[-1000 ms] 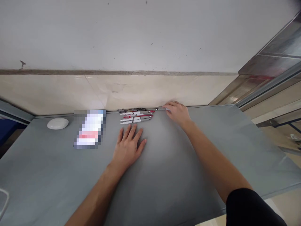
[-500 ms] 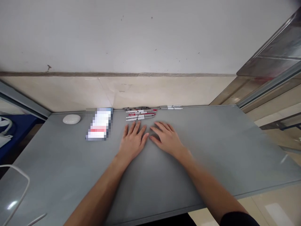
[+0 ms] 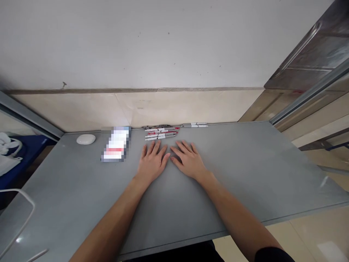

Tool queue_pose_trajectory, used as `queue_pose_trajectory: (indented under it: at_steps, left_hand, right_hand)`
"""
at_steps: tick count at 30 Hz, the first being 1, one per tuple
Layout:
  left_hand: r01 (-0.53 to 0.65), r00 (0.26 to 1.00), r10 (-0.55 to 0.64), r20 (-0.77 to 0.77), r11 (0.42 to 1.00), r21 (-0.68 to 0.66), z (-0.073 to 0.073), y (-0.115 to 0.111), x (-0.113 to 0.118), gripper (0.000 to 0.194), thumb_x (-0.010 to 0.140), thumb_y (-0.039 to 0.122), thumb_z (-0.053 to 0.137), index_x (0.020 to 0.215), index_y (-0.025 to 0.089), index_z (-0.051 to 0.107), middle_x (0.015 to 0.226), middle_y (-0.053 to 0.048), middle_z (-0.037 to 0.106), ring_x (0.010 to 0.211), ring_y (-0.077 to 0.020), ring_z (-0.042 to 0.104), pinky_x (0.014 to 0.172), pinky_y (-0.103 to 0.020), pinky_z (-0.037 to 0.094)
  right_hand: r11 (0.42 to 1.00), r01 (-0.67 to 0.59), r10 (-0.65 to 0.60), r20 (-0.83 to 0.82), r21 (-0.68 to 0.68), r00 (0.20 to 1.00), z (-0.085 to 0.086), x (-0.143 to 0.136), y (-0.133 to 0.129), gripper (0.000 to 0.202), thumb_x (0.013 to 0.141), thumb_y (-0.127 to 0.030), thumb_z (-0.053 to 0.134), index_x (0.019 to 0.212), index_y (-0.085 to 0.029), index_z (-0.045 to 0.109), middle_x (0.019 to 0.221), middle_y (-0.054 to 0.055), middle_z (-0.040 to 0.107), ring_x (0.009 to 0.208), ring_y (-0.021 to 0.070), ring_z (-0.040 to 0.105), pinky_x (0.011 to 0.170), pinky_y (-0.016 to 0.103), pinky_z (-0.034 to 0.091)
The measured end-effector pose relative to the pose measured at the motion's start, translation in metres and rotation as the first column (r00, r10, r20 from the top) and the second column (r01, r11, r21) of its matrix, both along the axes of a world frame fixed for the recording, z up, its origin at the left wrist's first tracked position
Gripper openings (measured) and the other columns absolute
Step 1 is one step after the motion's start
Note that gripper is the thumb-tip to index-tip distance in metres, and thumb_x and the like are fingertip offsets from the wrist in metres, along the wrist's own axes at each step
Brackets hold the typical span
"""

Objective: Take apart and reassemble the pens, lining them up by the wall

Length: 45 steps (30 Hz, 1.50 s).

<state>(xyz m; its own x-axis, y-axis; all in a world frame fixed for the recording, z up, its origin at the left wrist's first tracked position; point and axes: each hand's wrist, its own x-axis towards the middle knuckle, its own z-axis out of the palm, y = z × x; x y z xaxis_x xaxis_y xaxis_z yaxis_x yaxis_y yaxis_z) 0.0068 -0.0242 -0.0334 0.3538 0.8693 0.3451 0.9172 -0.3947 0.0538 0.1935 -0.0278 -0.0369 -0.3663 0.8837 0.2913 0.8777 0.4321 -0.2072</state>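
Palm down on the grey table (image 3: 245,163), my left hand (image 3: 152,162) has its fingers spread and holds nothing. My right hand (image 3: 189,160) lies flat beside it, fingers apart, also with nothing in it; the two thumbs are close together. Just beyond my left fingertips lies a group of red, white and black pens (image 3: 160,133), side by side against the wall edge. A bit to the right, more white and grey pens (image 3: 194,125) rest along the table's back edge.
A phone with a lit, blurred screen (image 3: 116,143) lies left of my left hand. Farther left is a white oval case (image 3: 85,139). A white cable (image 3: 31,214) crosses the lower left corner. The wall (image 3: 174,107) borders the table's back.
The camera view has shifted slightly. Both hands stay flat in about the same place on the table, and the pens have not moved.
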Motion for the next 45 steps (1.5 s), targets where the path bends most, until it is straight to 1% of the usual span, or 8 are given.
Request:
queue_pose_trajectory:
  at_steps: [4,8,14,18,21,28,33,45]
  left_hand:
    - [0.014,1.000,-0.013,-0.026,0.999,0.043,0.005,0.004,0.005,0.046,0.100,0.041,0.036,0.134,0.020,0.058,0.146,-0.013,0.050,0.137,-0.0321,0.042,0.114,-0.057,0.028]
    - [0.055,0.998,-0.052,-0.038,0.995,0.081,0.012,0.020,0.008,0.044,0.098,0.039,0.040,0.133,0.019,0.057,0.146,-0.013,0.050,0.137,-0.0324,0.042,0.114,-0.054,0.028]
    - [0.092,0.996,-0.090,-0.022,0.990,0.106,0.010,0.045,0.001,0.034,0.096,0.025,0.042,0.123,0.020,0.063,0.127,-0.012,0.064,0.117,-0.0283,0.059,0.105,-0.048,0.039]
    - [0.091,0.995,-0.086,-0.043,0.989,0.115,0.010,0.053,-0.001,0.034,0.096,0.019,0.040,0.119,0.019,0.065,0.122,-0.011,0.067,0.111,-0.0274,0.061,0.097,-0.045,0.044]
    - [0.081,0.995,-0.074,-0.068,0.991,0.109,0.013,0.057,-0.001,0.034,0.095,0.016,0.041,0.118,0.019,0.066,0.119,-0.012,0.068,0.110,-0.0280,0.061,0.095,-0.045,0.045]
    - [0.109,0.993,-0.103,-0.062,0.988,0.113,0.009,0.065,-0.003,0.031,0.093,0.013,0.044,0.110,0.020,0.069,0.110,-0.012,0.069,0.106,-0.0274,0.061,0.094,-0.044,0.045]
    - [0.079,0.996,-0.075,-0.053,0.994,0.072,0.007,0.066,-0.002,0.030,0.093,0.009,0.042,0.104,0.018,0.069,0.106,-0.012,0.067,0.105,-0.0269,0.060,0.093,-0.043,0.046]
    - [0.131,0.990,-0.126,-0.066,0.989,0.075,0.002,0.066,-0.007,0.030,0.094,0.009,0.041,0.109,0.016,0.066,0.108,-0.013,0.065,0.105,-0.0272,0.057,0.093,-0.042,0.047]
  right_hand:
    - [1.000,0.001,-0.001,-0.014,0.018,1.000,0.000,0.000,0.000,0.046,0.098,-0.046,0.036,0.135,-0.027,0.055,0.149,0.007,0.048,0.140,0.0293,0.040,0.116,0.057,0.028]
    - [1.000,0.000,0.001,-0.009,0.019,1.000,0.000,0.000,0.000,0.046,0.098,-0.046,0.035,0.134,-0.027,0.055,0.149,0.007,0.048,0.140,0.0298,0.040,0.115,0.058,0.028]
    - [1.000,-0.007,0.007,-0.001,0.012,1.000,-0.001,0.001,0.000,0.045,0.097,-0.045,0.036,0.136,-0.029,0.053,0.149,0.007,0.048,0.140,0.0298,0.040,0.115,0.058,0.028]
    - [1.000,-0.009,0.009,0.011,0.024,1.000,-0.002,0.001,0.000,0.045,0.098,-0.045,0.034,0.135,-0.028,0.054,0.149,0.008,0.048,0.140,0.0298,0.040,0.115,0.056,0.027]
    - [1.000,-0.009,0.009,0.015,0.023,1.000,-0.002,0.001,0.000,0.046,0.098,-0.045,0.034,0.135,-0.028,0.055,0.149,0.007,0.048,0.140,0.0299,0.040,0.115,0.057,0.028]
    - [1.000,-0.013,0.013,0.021,0.008,1.000,-0.001,0.001,0.000,0.045,0.098,-0.044,0.035,0.135,-0.028,0.054,0.149,0.007,0.048,0.140,0.0305,0.040,0.115,0.056,0.029]
    - [1.000,-0.015,0.015,0.026,0.003,1.000,0.000,0.001,0.000,0.045,0.098,-0.043,0.035,0.135,-0.027,0.055,0.149,0.008,0.048,0.140,0.0313,0.040,0.115,0.057,0.029]
    - [1.000,-0.012,0.012,0.034,0.006,0.999,0.001,0.001,0.000,0.045,0.098,-0.043,0.036,0.136,-0.028,0.054,0.149,0.007,0.047,0.140,0.0306,0.040,0.115,0.057,0.029]
